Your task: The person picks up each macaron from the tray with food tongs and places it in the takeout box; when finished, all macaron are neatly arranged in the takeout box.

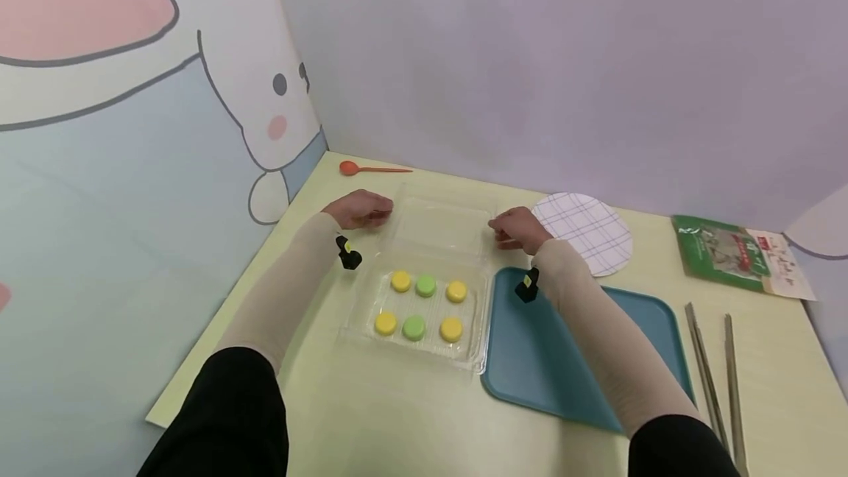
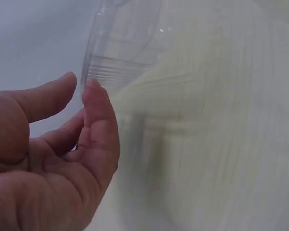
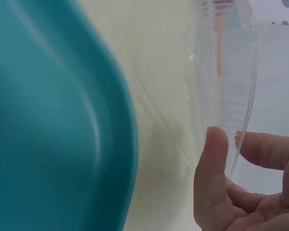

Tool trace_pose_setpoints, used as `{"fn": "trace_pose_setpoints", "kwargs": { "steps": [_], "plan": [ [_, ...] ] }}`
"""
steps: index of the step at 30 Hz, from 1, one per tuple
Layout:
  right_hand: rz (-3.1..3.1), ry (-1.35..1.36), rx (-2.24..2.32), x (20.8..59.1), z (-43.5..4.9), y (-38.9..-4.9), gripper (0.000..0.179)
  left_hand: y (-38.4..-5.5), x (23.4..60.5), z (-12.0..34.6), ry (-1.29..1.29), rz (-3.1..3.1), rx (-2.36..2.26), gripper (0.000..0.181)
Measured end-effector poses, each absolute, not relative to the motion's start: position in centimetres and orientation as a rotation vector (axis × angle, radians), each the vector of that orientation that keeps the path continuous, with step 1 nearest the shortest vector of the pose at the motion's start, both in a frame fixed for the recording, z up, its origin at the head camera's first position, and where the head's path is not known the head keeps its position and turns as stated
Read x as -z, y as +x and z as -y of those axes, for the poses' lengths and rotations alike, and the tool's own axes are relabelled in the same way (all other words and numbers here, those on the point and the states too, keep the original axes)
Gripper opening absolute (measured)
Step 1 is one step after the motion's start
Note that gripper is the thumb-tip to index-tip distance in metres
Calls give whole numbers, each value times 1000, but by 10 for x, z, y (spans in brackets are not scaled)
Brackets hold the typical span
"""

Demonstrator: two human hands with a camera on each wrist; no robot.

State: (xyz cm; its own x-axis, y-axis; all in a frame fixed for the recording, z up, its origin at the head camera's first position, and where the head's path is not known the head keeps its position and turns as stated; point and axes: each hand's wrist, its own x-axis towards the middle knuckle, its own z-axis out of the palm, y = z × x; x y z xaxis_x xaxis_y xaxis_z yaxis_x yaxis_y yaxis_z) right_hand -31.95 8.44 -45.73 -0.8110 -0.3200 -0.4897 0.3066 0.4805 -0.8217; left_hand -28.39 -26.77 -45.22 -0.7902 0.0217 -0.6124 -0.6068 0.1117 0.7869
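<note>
A clear plastic clamshell box (image 1: 433,348) stands with its lid (image 1: 440,223) raised at the back. Inside the base are several small round yellow (image 1: 386,323) and green (image 1: 414,327) pieces in two rows. My left hand (image 1: 361,210) is at the lid's left edge; in the left wrist view its thumb and curled fingers (image 2: 98,103) lie on either side of the clear rim. At the right edge my right hand (image 1: 520,229) pinches the lid (image 3: 226,96) between thumb and fingers.
A blue tray (image 1: 530,381) lies right of the box, beneath my right forearm. Behind it is a checked round sheet (image 1: 583,230). A green packet (image 1: 735,256), metal tongs or sticks (image 1: 732,389) and an orange spoon (image 1: 349,168) lie farther out. Walls border the table's back and left.
</note>
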Motion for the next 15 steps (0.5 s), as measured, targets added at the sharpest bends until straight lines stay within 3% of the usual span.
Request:
{"fn": "trace_pose_setpoints", "kwargs": {
  "steps": [15],
  "plan": [
    [-2022,-56,1677,447,-92,-310,49,-281,439,269,-473,-1980,-1798,46]
  ]
}}
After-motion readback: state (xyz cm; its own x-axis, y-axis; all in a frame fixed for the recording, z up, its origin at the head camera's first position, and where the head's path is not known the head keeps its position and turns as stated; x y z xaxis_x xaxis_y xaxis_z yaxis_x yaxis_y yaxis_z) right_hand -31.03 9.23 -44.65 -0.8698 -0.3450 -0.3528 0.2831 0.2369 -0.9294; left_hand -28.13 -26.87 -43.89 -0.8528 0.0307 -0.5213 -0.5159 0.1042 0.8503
